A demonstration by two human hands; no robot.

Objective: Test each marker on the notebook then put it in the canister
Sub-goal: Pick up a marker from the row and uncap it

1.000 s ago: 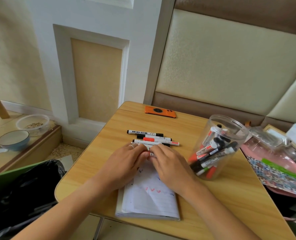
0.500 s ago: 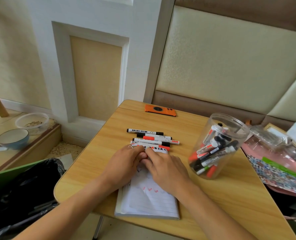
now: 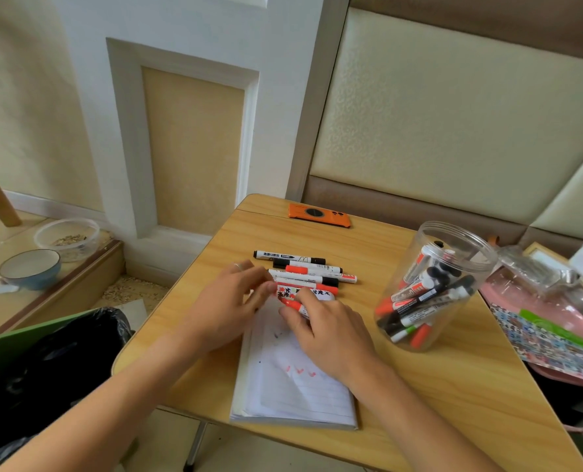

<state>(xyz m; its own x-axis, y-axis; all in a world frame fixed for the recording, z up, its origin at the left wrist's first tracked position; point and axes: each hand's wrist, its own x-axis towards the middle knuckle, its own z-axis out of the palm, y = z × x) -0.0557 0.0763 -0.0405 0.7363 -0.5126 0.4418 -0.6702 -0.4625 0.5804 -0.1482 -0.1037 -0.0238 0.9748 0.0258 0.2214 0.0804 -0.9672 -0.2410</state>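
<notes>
At the far end of the notebook (image 3: 293, 386), our left hand (image 3: 225, 308) and right hand (image 3: 320, 321) met on one marker (image 3: 297, 296), fingers of both curled round it; its label carried black and red characters we could not read. Beyond lay a row of markers (image 3: 303, 270), print too small to read. To the right the canister (image 3: 429, 287) stood apart, near the worktop (image 3: 453, 386) edge, already holding markers.

Home interior, living area: padded wall panels (image 3: 453, 107) far right, small wooden table (image 3: 453, 386), pet-style bowls (image 3: 31, 267) on floor ledge left, phone (image 3: 319, 215).
</notes>
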